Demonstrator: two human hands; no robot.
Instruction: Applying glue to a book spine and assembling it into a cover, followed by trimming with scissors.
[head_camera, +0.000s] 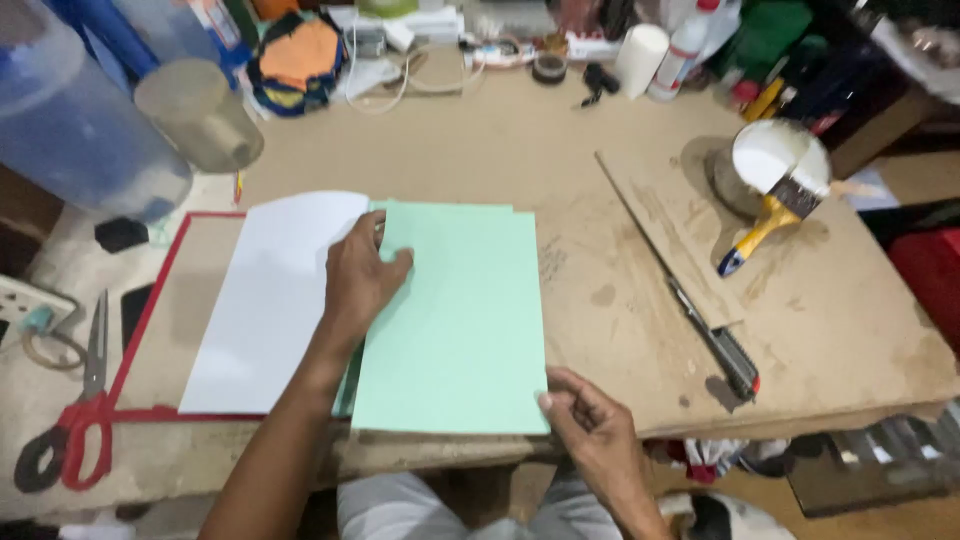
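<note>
The left hand (358, 280) lies palm down with fingers spread on the upper left part of the mint-green sheet (455, 320), pressing it flat, apparently to keep it from sliding; the right hand (590, 425) pinches the sheet's lower right corner between thumb and fingers, right at the near edge of the workbench (560, 150), as if to steady or line up that corner. The green sheet sits near the middle of the near edge, its long side running away from the person; a second green edge peeks out along its top and left, so it seems to rest on another sheet of the same colour, though how many I cannot tell. Just beside it to the left, partly under the left wrist, lies a white sheet (270, 300) with a curved top corner, overlapping a red-bordered board (150, 310).

Towards the near left corner lie red-handled scissors (75, 420); along the right side a long metal ruler (640, 230) runs diagonally down to a utility knife (735, 360), close to hand for the right arm; beyond them, near the right edge, a yellow-handled brush (770, 215) rests across an open tin of white glue or paint (770, 160).

The bench top is bare brown board, scuffed and stained; its far edge is crowded with bottles, tape, cables and a clear plastic jar (200, 115); the room around looks like a cluttered workshop.
</note>
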